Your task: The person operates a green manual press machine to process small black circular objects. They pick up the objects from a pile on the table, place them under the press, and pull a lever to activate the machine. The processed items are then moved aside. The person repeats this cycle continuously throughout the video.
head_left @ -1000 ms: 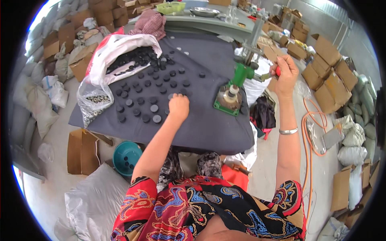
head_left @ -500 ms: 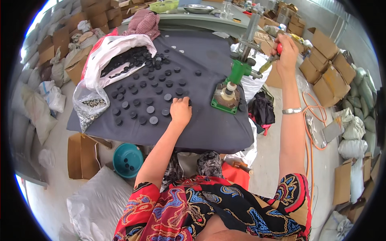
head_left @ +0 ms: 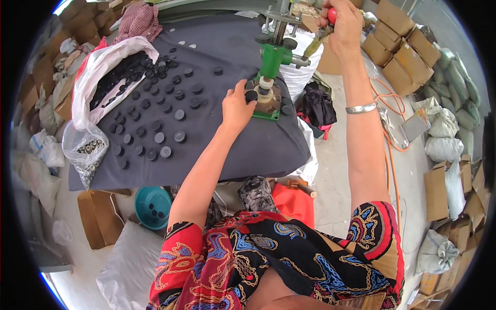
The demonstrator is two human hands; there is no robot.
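Note:
At the left edge of the green hand press, my left hand pinches a round black cap beside the press's base plate and pale die. Raised high at the upper right, my right hand is wrapped round the lever near its red knob. Many more black caps are scattered on the dark cloth left of my left hand, some stacked.
A white sack spills black caps at the table's far left. Beside it lies a clear bag of small metal parts. A teal basin with a few caps stands on the floor. An orange cable and cardboard boxes are at the right.
My left hand has moved from among the scattered caps rightward to the press, with a black cap in its fingers. My right hand stays on the lever. The whole view has shifted.

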